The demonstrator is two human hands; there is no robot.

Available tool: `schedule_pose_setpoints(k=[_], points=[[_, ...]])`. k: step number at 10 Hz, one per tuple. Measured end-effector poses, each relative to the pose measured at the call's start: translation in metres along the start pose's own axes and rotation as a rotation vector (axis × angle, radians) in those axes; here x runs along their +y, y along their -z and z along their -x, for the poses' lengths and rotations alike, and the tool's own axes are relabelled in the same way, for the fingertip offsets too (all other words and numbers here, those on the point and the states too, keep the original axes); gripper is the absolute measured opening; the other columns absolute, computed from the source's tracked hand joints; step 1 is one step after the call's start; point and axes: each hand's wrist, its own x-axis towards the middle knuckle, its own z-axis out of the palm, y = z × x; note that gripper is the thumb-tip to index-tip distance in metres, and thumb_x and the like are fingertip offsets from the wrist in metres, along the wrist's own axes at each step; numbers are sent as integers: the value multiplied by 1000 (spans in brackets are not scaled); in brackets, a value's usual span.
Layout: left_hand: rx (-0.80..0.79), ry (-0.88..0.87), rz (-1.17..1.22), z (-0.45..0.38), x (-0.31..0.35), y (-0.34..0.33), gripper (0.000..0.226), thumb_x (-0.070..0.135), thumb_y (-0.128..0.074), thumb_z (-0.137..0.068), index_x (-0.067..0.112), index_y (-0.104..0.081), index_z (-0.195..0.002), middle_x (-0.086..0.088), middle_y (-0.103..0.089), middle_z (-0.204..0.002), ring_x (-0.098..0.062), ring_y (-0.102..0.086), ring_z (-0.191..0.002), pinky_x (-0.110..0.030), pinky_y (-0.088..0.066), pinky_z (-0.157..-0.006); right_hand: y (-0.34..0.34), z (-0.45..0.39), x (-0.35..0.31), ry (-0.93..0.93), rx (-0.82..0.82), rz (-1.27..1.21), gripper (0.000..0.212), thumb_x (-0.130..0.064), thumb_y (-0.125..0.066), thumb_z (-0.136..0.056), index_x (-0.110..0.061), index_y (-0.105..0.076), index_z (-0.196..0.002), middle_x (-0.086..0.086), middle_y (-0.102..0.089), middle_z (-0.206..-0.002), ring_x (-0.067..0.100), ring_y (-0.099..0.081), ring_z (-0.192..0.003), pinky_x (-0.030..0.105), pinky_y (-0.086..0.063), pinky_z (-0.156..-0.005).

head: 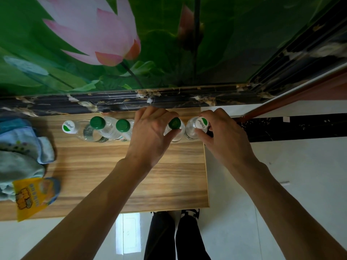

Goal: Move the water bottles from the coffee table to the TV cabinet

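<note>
A: What are the hands on?

B: The left hand [150, 132] curls round the neck of a green-capped bottle [174, 123], thumb under the cap. The right hand [223, 136] grips a white-capped bottle [201, 122] the same way, fingers wrapped round its top.

A: And where do those two stand?

B: Upright, side by side and just about touching, at the back right corner of the wooden cabinet top [131, 166], close to the dark marble ledge [112, 102]. Whether their bases sit fully on the wood I can't quite tell, since the hands cover the lower parts.

A: Any other bottles?

B: Three more in a row to the left: a second white-capped one [69, 126] at the far end, then two green caps, one [97, 122] beside the other [123, 125]. They stand close together along the back edge.

A: Anything else on the surface?

B: A heap of pale blue cloth [22, 147] at the left edge, with a yellow packet [28, 197] lying against it. Behind the ledge hangs a lotus mural [93, 34].
</note>
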Motion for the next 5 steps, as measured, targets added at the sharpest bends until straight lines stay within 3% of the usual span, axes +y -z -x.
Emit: schedule_pose_setpoints(k=[3, 4, 5], points=[[-69, 30, 31, 2, 9, 3, 39, 34, -79, -88, 20, -71, -123, 0, -72, -115, -27, -63, -112, -41, -43, -98, 0, 6, 2, 10, 3, 5, 54, -45, -67, -94, -22, -48, -140, 2, -60, -127, 21, -65, -113, 37, -56, -80], [-69, 20, 79, 1, 15, 10, 50, 38, -76, -89, 20, -64, -134, 0, -69, -128, -28, -60, -119, -44, -45, -105, 6, 11, 0, 20, 13, 22, 64, -49, -66, -94, -23, -42, -147, 1, -60, -132, 21, -65, -116, 33, -52, -76], [-6, 29, 139, 6, 22, 18, 58, 45, -65, -97, 17, -54, -147, -2, -64, -134, -26, -57, -121, -45, -46, -107, 13, 19, -4, 29, 59, 25, 72, -53, -62, -95, -22, -36, -154, 2, -57, -143, 21, -60, -126, 33, -50, -83]])
